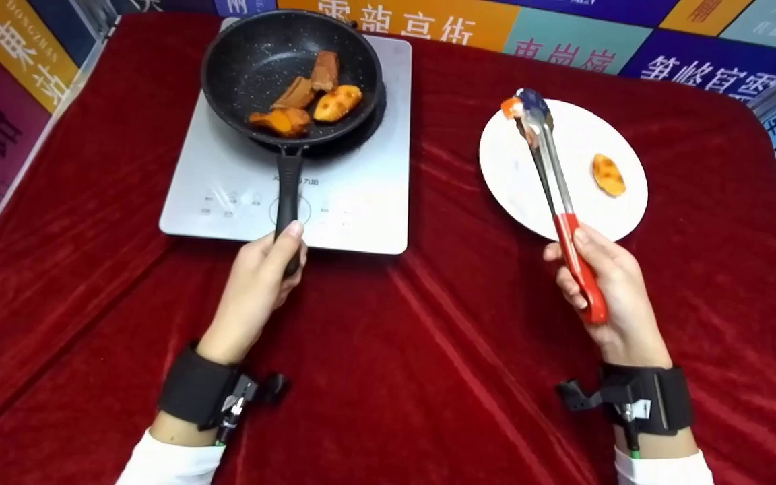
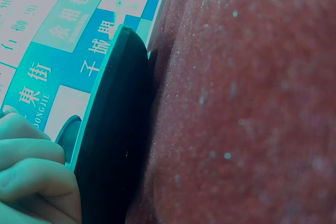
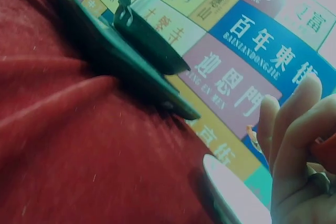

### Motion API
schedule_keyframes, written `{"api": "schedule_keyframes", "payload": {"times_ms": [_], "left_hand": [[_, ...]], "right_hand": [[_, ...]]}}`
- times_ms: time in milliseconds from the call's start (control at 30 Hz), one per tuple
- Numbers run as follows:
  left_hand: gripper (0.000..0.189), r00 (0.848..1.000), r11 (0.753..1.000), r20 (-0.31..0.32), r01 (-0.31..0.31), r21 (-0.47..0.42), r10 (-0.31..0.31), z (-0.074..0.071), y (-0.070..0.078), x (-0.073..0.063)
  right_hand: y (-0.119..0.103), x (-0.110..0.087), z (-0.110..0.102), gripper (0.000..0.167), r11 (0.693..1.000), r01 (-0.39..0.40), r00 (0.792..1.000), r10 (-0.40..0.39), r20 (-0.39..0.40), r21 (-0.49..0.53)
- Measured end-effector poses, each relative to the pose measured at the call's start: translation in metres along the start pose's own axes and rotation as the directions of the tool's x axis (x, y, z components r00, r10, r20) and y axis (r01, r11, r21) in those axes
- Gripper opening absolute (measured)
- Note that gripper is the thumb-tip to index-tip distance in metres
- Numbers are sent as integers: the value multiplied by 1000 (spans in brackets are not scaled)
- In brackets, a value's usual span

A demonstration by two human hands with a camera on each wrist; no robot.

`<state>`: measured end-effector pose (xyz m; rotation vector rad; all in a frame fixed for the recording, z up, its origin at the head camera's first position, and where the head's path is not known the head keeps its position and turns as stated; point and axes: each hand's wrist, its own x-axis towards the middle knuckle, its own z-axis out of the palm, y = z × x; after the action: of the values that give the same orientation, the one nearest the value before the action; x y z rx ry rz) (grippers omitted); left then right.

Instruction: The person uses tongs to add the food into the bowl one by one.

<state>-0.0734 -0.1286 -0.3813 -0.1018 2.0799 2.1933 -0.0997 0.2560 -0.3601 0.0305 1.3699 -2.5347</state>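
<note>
My left hand (image 1: pixel 260 283) grips the black handle of a frying pan (image 1: pixel 253 64). Inside the pan lie two brown slabs (image 1: pixel 325 71), a spotted yellow-orange piece (image 1: pixel 338 103) and an orange-brown chunk (image 1: pixel 282 122). With my right hand (image 1: pixel 613 283) I hold red-handled metal tongs (image 1: pixel 566 232), their dark blue tips above the far left part of a white plate (image 1: pixel 506 182). An orange-and-white piece (image 1: pixel 512 108) shows at the tips; its kind is unclear. On the plate's right side rests another spotted yellow-orange piece (image 1: pixel 608 175). The right wrist view catches the curled right fingers (image 3: pixel 294 140).
Beneath the pan is a flat silver induction cooktop (image 1: pixel 361 215) on a dark red velvet cloth (image 1: pixel 388 377). Panels with coloured Chinese lettering (image 1: pixel 422 27) border the table at the back and sides. In the left wrist view, the cooktop's dark edge (image 2: pixel 113 129) is close to the hand.
</note>
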Motion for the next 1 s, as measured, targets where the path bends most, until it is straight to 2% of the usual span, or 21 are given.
{"api": "schedule_keyframes", "payload": {"times_ms": [133, 267, 467, 700, 933, 1000], "left_hand": [[48, 1000, 1000, -10, 17, 2, -17, 1, 6, -1], [46, 1000, 1000, -10, 6, 25, -6, 1, 16, -5], [47, 1000, 999, -22, 4, 46, -3, 3, 21, -8], [46, 999, 998, -33, 12, 55, -10, 2, 17, -8], [52, 1000, 997, -11, -22, 71, 23, -2, -2, 2], [52, 999, 997, -22, -23, 68, 24, -2, -6, 2]], "right_hand": [[1, 13, 15, 37, 1000, 22, 999, -22, 34, 8], [6, 27, 33, 37, 1000, 27, 996, -28, 83, 12], [16, 48, 58, 38, 999, 21, 993, -17, 118, -32], [30, 72, 81, 39, 999, 6, 989, 1, 147, -47], [40, 94, 97, 41, 996, 7, 989, 7, 144, -90], [45, 98, 99, 42, 995, 3, 990, 11, 142, -97]]}}
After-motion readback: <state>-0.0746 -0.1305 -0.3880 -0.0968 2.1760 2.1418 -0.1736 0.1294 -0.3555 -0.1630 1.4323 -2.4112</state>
